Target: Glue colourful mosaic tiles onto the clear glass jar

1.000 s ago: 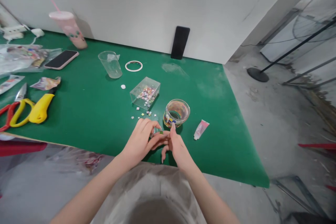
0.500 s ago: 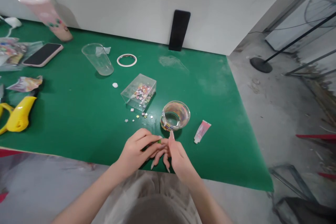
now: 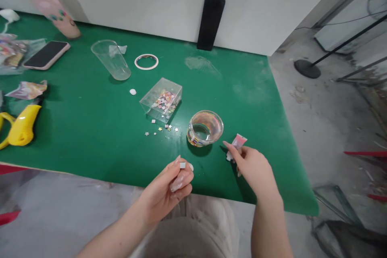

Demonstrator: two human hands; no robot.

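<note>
My left hand [image 3: 172, 183] is closed near the table's front edge, pinching a small pale square tile [image 3: 182, 165] at its fingertips. Over to the right, my right hand [image 3: 252, 165] reaches down over a small pink glue tube [image 3: 240, 140]; thumb and fingers are around its lower part, but the contact is partly hidden. A clear glass cup [image 3: 205, 127] stands upright between the hands, with coloured tiles stuck round its lower wall. Behind it to the left sits a clear box [image 3: 148, 109] with many colourful tiles inside. Loose stars and tiles [image 3: 160, 129] lie in front of the box.
Farther back are a tape ring [image 3: 146, 62], a tilted clear plastic cup [image 3: 111, 60] and a black slab [image 3: 211, 23] leaning on the wall. At left lie a phone [image 3: 47, 55], yellow-handled scissors [image 3: 24, 126] and a pink drink cup [image 3: 48, 6]. The table's right edge drops to the floor.
My hands have moved apart from each other. The right one went right to the glue tube, while the left one turned and shows a pale tile at its fingertips. The view shifted slightly.
</note>
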